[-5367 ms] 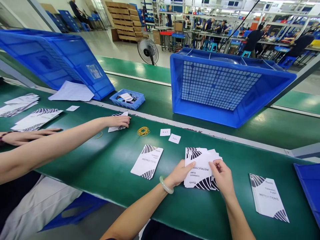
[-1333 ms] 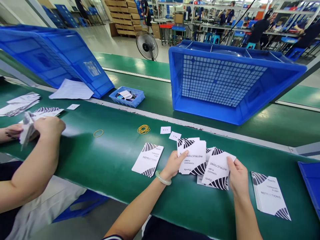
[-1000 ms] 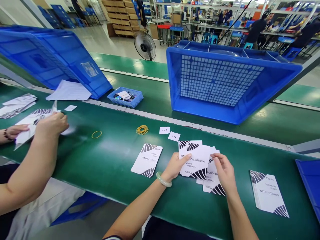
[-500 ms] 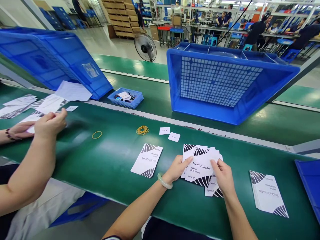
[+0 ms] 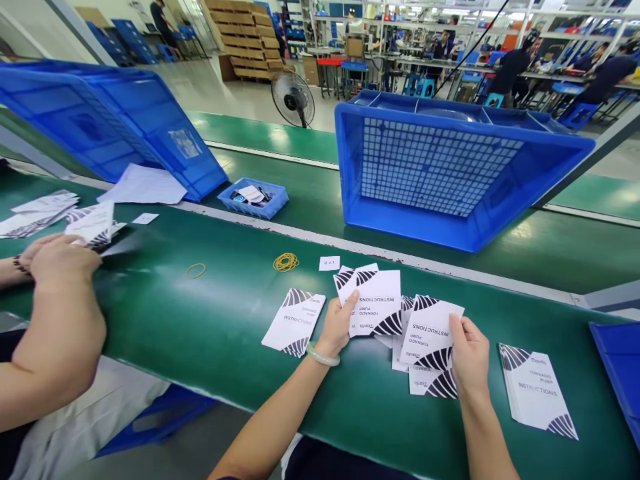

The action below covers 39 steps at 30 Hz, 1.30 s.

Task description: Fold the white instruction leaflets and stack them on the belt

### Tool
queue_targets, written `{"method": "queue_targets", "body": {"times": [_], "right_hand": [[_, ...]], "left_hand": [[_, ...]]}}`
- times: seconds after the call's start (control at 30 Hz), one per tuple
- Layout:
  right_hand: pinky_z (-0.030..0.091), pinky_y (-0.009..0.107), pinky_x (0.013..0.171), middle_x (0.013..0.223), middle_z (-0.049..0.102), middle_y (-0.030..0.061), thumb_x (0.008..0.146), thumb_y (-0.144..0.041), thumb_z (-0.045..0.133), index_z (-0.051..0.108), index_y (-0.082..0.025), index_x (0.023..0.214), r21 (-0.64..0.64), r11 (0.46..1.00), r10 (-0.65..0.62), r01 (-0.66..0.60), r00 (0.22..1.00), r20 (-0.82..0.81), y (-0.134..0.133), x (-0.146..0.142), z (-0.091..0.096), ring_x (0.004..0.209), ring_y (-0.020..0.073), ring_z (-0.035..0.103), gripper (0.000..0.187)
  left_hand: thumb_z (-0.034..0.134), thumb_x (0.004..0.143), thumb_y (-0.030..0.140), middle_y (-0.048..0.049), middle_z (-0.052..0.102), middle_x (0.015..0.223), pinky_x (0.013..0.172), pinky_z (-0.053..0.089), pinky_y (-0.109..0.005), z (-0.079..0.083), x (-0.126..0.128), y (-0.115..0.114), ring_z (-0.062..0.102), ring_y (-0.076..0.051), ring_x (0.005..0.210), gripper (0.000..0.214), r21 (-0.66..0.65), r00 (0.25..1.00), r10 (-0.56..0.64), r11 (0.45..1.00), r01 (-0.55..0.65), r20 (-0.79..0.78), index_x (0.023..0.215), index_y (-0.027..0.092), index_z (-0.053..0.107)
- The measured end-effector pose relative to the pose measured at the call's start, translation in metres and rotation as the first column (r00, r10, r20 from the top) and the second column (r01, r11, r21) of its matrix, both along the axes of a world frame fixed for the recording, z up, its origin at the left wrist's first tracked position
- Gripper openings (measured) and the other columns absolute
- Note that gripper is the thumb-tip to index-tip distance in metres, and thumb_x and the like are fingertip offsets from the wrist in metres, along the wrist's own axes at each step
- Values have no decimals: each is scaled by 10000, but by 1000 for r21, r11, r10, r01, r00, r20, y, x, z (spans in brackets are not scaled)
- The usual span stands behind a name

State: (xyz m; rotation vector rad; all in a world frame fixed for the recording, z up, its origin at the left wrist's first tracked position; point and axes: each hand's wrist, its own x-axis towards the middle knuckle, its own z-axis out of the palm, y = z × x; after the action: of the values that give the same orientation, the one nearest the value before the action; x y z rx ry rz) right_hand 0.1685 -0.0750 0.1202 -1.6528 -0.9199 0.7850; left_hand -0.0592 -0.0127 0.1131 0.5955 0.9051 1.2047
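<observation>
My left hand (image 5: 337, 323), with a pale bangle at the wrist, grips a few fanned instruction leaflets (image 5: 377, 300) with the thumb on top. An instruction leaflet (image 5: 430, 333) is pinched at its right edge by my right hand (image 5: 469, 347); I cannot tell if more sit behind it. Below and between the hands, several loose leaflets (image 5: 425, 383) lie spread on the green table. To the left is a neat leaflet stack (image 5: 294, 322), and to the right another stack (image 5: 540, 390). All have black striped corners.
Rubber bands (image 5: 286, 262) and a small handwritten card (image 5: 329, 263) lie behind the left stack. A single rubber band (image 5: 195, 271) is further left. Blue crates (image 5: 415, 230) lean at the back beside a small blue basket (image 5: 253, 198). A co-worker's hands (image 5: 60, 257) hold papers at left.
My hands have moved apart, the left one going left and up with leaflets and the right one going right with a leaflet. One handwritten card is now covered. The co-worker's hands shifted left.
</observation>
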Motion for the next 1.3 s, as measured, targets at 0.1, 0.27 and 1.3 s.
{"method": "queue_targets", "body": {"times": [0.1, 0.27, 1.3], "right_hand": [[397, 270, 574, 754, 585, 32, 797, -505, 556, 573, -192, 814, -44, 999, 14, -9, 994, 109, 6, 4, -3, 693, 188, 528, 314], [419, 322, 772, 1106, 585, 76, 841, -475, 500, 560, -229, 1063, -22, 995, 96, -93, 969, 226, 8, -6, 2, 1007, 244, 521, 337], [450, 281, 691, 968, 648, 39, 886, -428, 475, 566, -228, 1052, 23, 871, 489, -491, 862, -135, -2, -35, 5, 808, 186, 591, 275]], "left_hand": [[635, 769, 378, -124, 689, 1008, 816, 530, -378, 4, -3, 3, 653, -254, 922, 423, -41, 996, 47, 998, -44, 74, 1097, 113, 601], [628, 773, 389, -136, 690, 1000, 811, 530, -389, 2, 5, -5, 656, -262, 913, 416, -52, 994, -76, 995, 81, 84, 1076, 103, 619], [620, 754, 452, -95, 696, 756, 570, 475, -262, -8, 22, -26, 625, -181, 652, 375, 28, 925, -301, 948, 316, -234, 805, 86, 679]]}}
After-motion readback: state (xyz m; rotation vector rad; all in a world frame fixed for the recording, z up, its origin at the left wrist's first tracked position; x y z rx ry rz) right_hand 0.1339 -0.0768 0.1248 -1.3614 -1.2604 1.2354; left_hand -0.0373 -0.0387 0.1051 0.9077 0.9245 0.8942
